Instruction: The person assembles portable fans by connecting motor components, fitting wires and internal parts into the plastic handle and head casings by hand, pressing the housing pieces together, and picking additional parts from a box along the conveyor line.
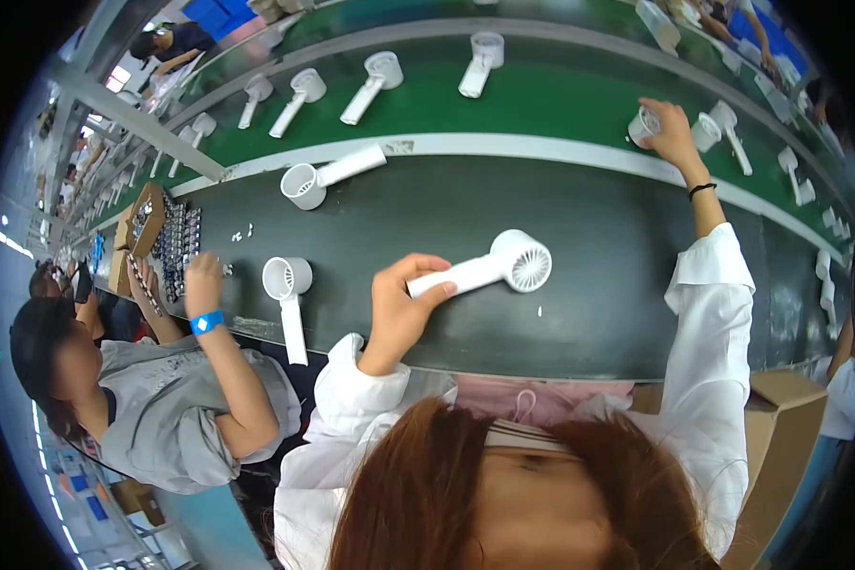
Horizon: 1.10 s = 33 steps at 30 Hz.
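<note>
Grip closed, the left hand holds a white fan by its handle above the dark desk; beyond a pale rail, the right hand curls around a white round part at the green belt. Two other fans lie left, toward a co-worker's hand.

Before you, the bench runs from side to side; the rail divides it from the belt behind. Over the bench, your left hand holds the middle fan. To its left lie the near fan and, beside the rail, the far fan. On the belt, your right hand grasps a fan part, right of a row of fans. A co-worker is at your left, a carton at your right.
</note>
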Tool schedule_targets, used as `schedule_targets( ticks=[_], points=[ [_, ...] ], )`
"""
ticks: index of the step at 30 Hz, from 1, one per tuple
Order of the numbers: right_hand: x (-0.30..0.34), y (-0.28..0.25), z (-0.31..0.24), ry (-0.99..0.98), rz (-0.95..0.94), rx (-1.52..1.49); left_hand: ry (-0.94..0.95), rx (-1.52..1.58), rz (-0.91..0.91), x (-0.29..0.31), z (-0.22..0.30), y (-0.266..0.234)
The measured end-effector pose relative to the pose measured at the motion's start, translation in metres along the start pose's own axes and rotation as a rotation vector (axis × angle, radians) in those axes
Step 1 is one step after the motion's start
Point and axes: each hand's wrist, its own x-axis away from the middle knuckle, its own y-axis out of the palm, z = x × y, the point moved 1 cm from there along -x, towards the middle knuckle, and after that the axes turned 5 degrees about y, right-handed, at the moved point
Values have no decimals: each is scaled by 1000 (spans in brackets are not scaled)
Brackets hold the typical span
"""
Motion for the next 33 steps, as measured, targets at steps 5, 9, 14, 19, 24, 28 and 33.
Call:
schedule_targets(
  ticks=[5, 9, 14, 19, 24, 28, 33],
  points=[
    [45, -40, -91, 5, -127, -250, -363, 644, -84, -6, -20, -2],
    [92, -71, -131, 54, -222, -241, -568, 1288, -246, -7, -31, 9],
    [142, -75, -143, 197, -244, 0, -678, 1494, -281, -10, -33, 27],
    [180, -67, -149, 292, -152, 17, -561, 1453, -375, -9, -25, 40],
    [200, -63, -147, 240, -88, -244, -421, 1198, -380, -9, -14, 52],
    [207, -66, -145, 253, -72, -316, -84, 732, -260, -8, -27, 51],
    [217, -66, -135, 273, -14, -342, 496, -137, -65, -3, -3, 55]
  ],
)
